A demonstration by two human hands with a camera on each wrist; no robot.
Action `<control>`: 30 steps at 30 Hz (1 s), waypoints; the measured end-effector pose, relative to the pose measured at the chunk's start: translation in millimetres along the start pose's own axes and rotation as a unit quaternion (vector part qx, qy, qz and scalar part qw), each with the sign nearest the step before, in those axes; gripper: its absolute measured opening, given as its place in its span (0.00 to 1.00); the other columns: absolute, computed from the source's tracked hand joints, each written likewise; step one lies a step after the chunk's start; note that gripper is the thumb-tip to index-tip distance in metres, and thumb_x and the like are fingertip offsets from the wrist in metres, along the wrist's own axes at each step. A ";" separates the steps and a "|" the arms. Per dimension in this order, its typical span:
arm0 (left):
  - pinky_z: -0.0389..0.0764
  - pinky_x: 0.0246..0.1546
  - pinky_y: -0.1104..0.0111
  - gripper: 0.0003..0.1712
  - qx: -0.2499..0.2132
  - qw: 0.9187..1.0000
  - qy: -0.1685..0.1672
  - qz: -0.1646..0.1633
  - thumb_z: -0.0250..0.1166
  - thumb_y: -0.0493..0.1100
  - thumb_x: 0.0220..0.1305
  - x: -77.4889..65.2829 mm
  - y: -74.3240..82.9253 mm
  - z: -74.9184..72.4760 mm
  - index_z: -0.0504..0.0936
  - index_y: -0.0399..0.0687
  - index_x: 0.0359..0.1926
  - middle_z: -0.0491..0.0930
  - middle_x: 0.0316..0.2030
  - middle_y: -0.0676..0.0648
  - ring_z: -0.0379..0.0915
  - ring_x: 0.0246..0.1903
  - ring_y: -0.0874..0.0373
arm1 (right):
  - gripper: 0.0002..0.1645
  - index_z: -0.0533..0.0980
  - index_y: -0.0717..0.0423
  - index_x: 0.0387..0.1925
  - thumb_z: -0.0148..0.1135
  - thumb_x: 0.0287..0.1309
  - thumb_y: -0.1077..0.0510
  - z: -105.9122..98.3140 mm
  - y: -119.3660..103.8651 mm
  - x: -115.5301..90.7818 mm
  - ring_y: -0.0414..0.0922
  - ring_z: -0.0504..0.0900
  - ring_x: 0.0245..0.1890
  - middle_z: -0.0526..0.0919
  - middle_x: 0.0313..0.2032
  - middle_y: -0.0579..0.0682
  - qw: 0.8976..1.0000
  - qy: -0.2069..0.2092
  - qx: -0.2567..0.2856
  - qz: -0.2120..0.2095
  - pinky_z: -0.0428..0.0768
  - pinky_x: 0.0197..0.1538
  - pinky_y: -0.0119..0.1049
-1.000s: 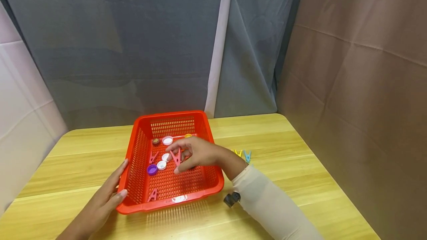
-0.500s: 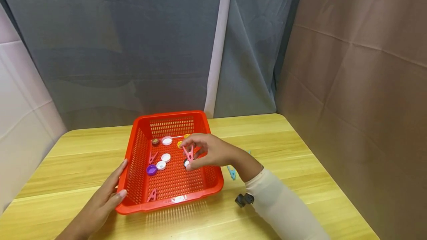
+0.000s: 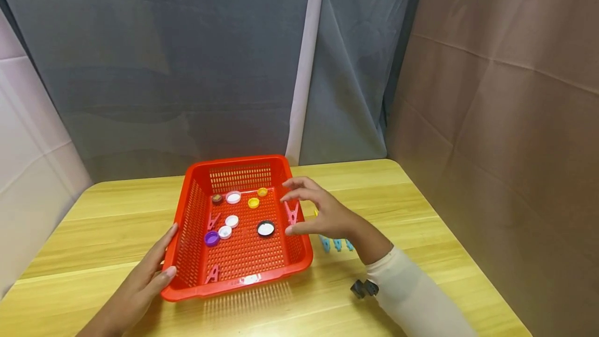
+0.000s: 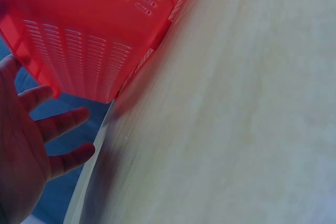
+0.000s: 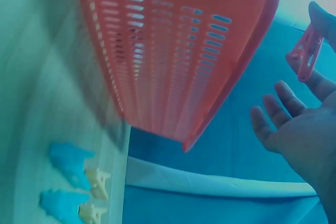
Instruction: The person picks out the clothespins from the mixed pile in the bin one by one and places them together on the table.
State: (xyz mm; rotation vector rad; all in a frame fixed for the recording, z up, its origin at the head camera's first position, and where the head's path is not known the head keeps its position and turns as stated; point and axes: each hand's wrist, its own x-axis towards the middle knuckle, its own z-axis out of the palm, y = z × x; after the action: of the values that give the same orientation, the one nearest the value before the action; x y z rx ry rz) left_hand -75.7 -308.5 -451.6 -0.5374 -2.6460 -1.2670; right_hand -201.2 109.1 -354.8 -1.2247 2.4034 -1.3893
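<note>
A pink clothespin point(image 3: 292, 212) is pinched between the thumb and a finger of my right hand point(image 3: 323, 212), over the right rim of the red basket point(image 3: 236, 286). Its other fingers spread loosely in the right wrist view. My left hand point(image 3: 145, 280) rests against the basket's left side; its fingers point(image 4: 65, 121) look straight in the left wrist view. Inside the basket lie two pink clothespins, one at mid-left point(image 3: 213, 221) and one near the front point(image 3: 212, 274). Around them are several bottle caps, including a purple cap point(image 3: 212, 238), a black-rimmed cap point(image 3: 265, 229) and a yellow cap point(image 3: 253, 203).
Right of the basket, blue clothespins point(image 3: 338, 245) stand in a row on the wooden table point(image 3: 402, 274). Yellow clothespins point(image 5: 96, 182) sit beside them, partly hidden by my right hand in the head view. A grey curtain point(image 3: 187, 66) hangs behind the table.
My right hand has moved right with the pink clothespin, from above the basket's middle to its right rim, uncovering the black-rimmed and yellow caps. My left hand has stayed in place.
</note>
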 end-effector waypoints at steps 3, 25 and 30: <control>0.82 0.52 0.77 0.46 -0.005 1.000 -0.002 0.001 0.55 0.37 0.83 -0.1 -0.3 -0.4 0.44 0.64 0.90 0.52 0.86 0.33 0.58 0.68 0.89 | 0.32 0.83 0.48 0.63 0.82 0.56 0.51 -1.5 2.6 -8.4 0.55 0.62 0.81 0.66 0.79 0.50 1.000 0.016 -0.010 -0.006 0.74 0.76 0.67; 0.83 0.52 0.76 0.46 -0.013 1.000 -0.003 -0.004 0.55 0.38 0.83 1.4 2.1 -0.4 0.44 0.64 0.90 0.52 0.86 0.33 0.60 0.67 0.88 | 0.30 0.83 0.41 0.61 0.84 0.58 0.51 -10.1 43.2 -84.5 0.67 0.53 0.84 0.58 0.84 0.53 0.997 0.061 -0.006 0.050 0.62 0.73 0.83; 0.83 0.52 0.76 0.46 -0.019 1.000 -0.003 -0.006 0.55 0.37 0.83 0.4 1.7 -0.6 0.43 0.64 0.90 0.52 0.86 0.32 0.61 0.67 0.87 | 0.31 0.82 0.41 0.63 0.83 0.58 0.51 -9.9 48.0 -92.5 0.70 0.51 0.84 0.57 0.84 0.54 0.995 0.055 -0.007 0.086 0.59 0.73 0.85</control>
State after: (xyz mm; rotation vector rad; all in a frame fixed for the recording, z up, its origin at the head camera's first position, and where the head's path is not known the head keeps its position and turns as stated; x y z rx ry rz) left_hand -75.5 -307.9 -449.9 -0.5324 -2.6396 -1.3249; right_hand -172.0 191.7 -412.1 -0.9422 2.5261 -1.4237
